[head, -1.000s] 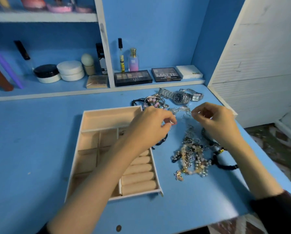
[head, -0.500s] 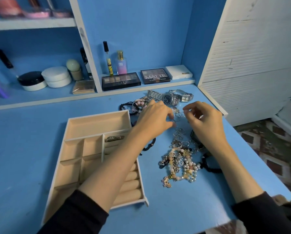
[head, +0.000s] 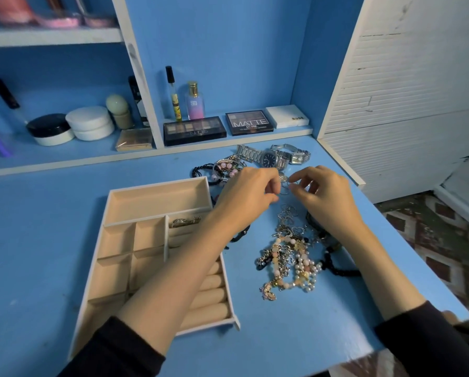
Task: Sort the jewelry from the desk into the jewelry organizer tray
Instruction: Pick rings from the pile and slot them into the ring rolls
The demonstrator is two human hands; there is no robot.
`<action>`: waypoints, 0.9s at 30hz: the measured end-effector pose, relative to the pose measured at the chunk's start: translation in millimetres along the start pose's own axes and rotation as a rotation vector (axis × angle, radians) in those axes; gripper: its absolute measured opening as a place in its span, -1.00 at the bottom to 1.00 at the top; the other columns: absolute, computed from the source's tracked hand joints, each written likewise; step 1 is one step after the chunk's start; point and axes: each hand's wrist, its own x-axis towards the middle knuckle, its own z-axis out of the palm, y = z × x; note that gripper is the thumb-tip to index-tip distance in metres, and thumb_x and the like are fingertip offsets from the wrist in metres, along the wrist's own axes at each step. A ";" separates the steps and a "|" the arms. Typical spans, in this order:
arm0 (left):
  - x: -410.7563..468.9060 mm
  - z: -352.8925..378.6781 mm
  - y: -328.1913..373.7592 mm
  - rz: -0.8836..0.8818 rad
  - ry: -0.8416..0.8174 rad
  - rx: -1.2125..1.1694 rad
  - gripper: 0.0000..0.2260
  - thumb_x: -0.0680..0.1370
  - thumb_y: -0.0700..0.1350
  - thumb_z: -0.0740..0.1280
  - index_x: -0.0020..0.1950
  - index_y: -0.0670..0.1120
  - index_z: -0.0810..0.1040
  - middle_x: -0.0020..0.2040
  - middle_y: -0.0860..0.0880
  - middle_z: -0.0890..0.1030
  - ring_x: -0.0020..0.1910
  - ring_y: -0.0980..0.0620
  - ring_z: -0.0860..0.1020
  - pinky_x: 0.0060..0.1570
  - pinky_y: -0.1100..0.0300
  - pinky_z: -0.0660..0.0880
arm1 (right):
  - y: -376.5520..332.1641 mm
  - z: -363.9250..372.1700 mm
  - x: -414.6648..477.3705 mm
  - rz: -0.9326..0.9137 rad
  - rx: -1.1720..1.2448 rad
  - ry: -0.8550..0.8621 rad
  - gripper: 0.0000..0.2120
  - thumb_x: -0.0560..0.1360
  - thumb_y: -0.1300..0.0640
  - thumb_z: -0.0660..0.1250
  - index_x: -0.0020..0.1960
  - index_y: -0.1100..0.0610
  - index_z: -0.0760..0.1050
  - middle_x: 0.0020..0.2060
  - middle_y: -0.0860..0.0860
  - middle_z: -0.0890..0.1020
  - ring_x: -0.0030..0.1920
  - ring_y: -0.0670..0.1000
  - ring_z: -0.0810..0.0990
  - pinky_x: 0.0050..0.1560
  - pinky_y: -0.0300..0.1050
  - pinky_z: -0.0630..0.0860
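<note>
Step in hand: picking one small piece out of the loose jewelry. Both hands meet over the worktop [head: 51, 227] near its back right corner, just in front of the watches [head: 271, 159]. On the right hand [head: 325, 194], thumb and forefinger are drawn together on a thin silver ring [head: 284, 183]. On the left hand [head: 251, 191], the fingers are curled with their tips close beside the same ring; whether they hold it cannot be told. A tangled pile [head: 287, 254] of beads and chains lies toward the right edge. Left of it the tray [head: 157, 187] sits toward the front edge, with one metal piece [head: 185, 221] in the compartment above the rolls [head: 211, 295].

Judgement: sorting is at an early stage, since most jewelry is on the worktop. The next move likely calls for freeing the ring from its neighbours, then carrying it left to the rolls without dragging chains along.
</note>
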 end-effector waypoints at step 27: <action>-31.2 -23.1 -10.5 -0.060 0.107 -0.151 -0.95 0.43 -0.18 0.43 -0.13 -0.08 0.67 -0.30 0.09 0.59 -0.32 0.26 0.51 -0.21 0.53 0.41 | -11.3 -3.6 29.1 -0.157 -0.268 -0.373 -0.93 0.41 0.19 0.32 -0.25 0.11 0.51 -0.38 -0.07 0.49 -0.30 0.01 0.45 -0.25 -0.10 0.40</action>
